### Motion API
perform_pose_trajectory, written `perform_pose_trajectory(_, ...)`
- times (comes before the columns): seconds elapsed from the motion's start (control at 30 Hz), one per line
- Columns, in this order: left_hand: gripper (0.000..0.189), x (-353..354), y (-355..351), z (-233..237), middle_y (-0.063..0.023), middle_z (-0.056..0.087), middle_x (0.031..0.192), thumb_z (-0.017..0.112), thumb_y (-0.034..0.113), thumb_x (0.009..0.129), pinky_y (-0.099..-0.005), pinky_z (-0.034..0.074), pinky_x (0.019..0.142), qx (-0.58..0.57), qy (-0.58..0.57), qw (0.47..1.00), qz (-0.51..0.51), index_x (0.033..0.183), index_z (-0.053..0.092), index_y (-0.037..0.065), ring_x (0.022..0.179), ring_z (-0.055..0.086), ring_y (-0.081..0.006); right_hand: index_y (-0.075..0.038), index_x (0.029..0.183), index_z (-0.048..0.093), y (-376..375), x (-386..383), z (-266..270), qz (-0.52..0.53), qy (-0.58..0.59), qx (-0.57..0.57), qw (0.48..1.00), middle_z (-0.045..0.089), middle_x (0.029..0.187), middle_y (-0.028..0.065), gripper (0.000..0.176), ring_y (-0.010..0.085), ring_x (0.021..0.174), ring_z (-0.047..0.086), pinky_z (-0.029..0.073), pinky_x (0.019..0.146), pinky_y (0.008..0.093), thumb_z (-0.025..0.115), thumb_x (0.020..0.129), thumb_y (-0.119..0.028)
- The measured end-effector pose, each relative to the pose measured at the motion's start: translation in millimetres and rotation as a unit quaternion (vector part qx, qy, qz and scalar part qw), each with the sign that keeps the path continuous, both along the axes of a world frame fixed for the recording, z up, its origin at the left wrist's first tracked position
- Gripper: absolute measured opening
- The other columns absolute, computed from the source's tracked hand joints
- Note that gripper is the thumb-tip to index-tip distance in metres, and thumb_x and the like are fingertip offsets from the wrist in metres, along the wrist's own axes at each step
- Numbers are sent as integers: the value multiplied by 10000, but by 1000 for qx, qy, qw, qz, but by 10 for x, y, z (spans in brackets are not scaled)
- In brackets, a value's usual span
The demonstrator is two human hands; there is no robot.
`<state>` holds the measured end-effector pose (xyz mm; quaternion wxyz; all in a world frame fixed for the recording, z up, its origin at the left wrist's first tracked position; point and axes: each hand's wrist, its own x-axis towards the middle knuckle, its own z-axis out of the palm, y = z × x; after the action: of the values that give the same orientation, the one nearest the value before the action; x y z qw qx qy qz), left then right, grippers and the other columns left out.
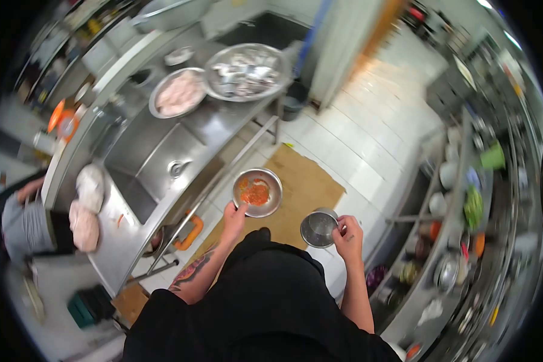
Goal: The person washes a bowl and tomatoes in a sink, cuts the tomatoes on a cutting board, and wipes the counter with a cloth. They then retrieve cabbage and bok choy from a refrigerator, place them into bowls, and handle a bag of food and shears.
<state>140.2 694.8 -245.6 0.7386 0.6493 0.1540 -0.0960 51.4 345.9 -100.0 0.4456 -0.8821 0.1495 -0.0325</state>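
My left hand (pixel 234 221) is closed on the near rim of a round metal bowl (pixel 274 192). Orange-red chopped food (pixel 255 193) lies in the bottom of that bowl. To the right, my right hand (pixel 347 235) grips the side of a metal pot (pixel 320 228), which looks like a small saucepan or measuring cup. The pot's inside is grey, and I cannot make out any contents. Both vessels are held in front of my body, apart from each other, above the floor.
A steel sink (pixel 157 163) with a counter runs along the left. On it stand a bowl of pale pink meat (pixel 178 93), a large bowl of silvery pieces (pixel 247 69) and bagged pale lumps (pixel 85 223). Brown cardboard (pixel 301 175) covers the floor. Loaded shelves (pixel 428 241) line the right. A person (pixel 27 226) stands far left.
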Motion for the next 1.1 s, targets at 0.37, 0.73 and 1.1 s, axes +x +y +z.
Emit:
perform_pose_trajectory(0.37, 201, 1917, 3166, 188, -199, 700, 862, 625, 188, 928, -447, 532, 712, 443, -16, 846, 297, 983, 642, -5, 786, 684, -349, -8, 835, 521, 2917, 3581, 293, 322, -112, 112, 933, 663, 1094, 161, 145, 170, 673, 623, 484, 574, 283, 663, 809, 15)
perform_pose_trajectory(0.73, 280, 2565, 4532, -1278, -200, 736, 1085, 725, 210, 786, -464, 590, 874, 520, 410, 746, -67, 1016, 761, 54, 1024, 721, -368, -64, 1029, 544, 5533, 5635, -1493, 520, -12, 9, 854, 605, 1032, 166, 247, 442, 954, 609, 499, 809, 496, 664, 815, -35)
perform_pose_trajectory(1.1, 662, 4161, 4976, -66, -198, 490, 1482, 631, 64, 741, -482, 406, 1121, 614, -54, 782, 94, 1388, 505, -2, 1386, 446, -384, -94, 1058, 599, 6883, 5978, -2018, 487, 12, -106, 867, 674, 1040, 162, 268, 439, 959, 657, 521, 801, 542, 644, 803, -25)
